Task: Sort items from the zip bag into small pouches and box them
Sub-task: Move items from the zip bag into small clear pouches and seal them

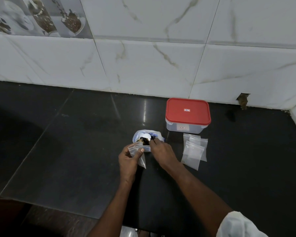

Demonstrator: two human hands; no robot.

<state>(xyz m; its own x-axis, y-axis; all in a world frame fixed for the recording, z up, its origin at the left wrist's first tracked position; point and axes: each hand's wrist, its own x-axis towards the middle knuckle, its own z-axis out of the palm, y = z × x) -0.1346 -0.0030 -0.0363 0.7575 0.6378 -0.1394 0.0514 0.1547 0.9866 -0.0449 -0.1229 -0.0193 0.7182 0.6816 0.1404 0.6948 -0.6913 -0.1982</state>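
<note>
Zip bag of crumpled clear plastic with a blue seal (148, 141) sits on the black polished stone bench (75, 134) just in front of me. Its mouth gapes upward so I can get at the small dark and brassy items (143, 140) heaped inside.

My left grip (128, 159) is clamped on a small clear plastic pouch (138, 156), thumb across its front and fingers behind. I hold it right beside the bag's mouth, which I judge keeps the carry from bag to pouch short. My right grip (161, 149) has its fingertips at the bag's mouth among the items. Whether they have pinched one I cannot tell, since the fingers hide it.

To the right, a loose overlapping pile of spare clear zip pouches (194, 151) lies flat on the bench, handy for that side once this pouch is filled. Behind the pile, near the tiled wall, stands the clear rectangular plastic box with a red lid (188, 115). The lid is on, so the box will need opening before any pouch goes in. Sorting looks to be at an early stage, as no filled pouch shows anywhere.
</note>
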